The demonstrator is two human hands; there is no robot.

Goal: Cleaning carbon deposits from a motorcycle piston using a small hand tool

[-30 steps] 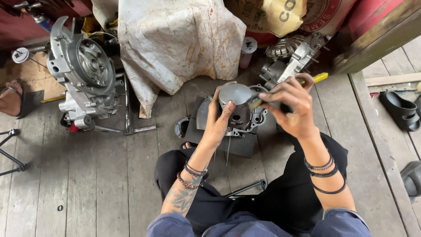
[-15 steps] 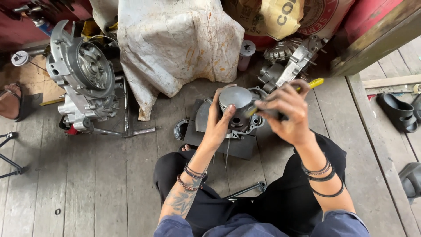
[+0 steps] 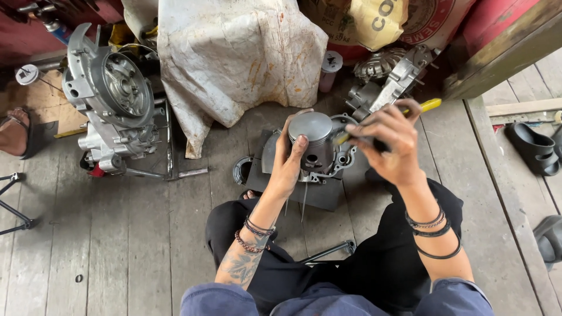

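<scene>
The person sits on a grey plank floor point(image 3: 117, 246) with knees drawn up in black trousers, and both hands work just in front of the lap. The left hand point(image 3: 291, 161) is wrapped around the side of a grey metal piston point(image 3: 312, 136), thumb and fingers closed on its wall, holding it upright with its flat round top facing the camera. The piston sits just above a pale metal engine cover point(image 3: 336, 161), which lies on a dark flat plate point(image 3: 304, 190) on the floor; whether the piston touches the cover cannot be told. The right hand point(image 3: 389, 140) is clamped on a tool with a yellow handle point(image 3: 427, 105), whose handle end sticks out past the fingers towards the right, while its thin working end points at the piston's right side. The two hands are near each other but apart. Both wrists wear bead and cord bracelets. To the left, well apart, a large silver engine block point(image 3: 111, 99) stands on a metal frame. Behind the piston a stained white sack point(image 3: 234, 58) leans against the wall, with a small white-capped can point(image 3: 329, 69) beside it and more engine parts point(image 3: 389, 76) to its right. A dark sandal point(image 3: 533, 149) lies at the far right.
</scene>
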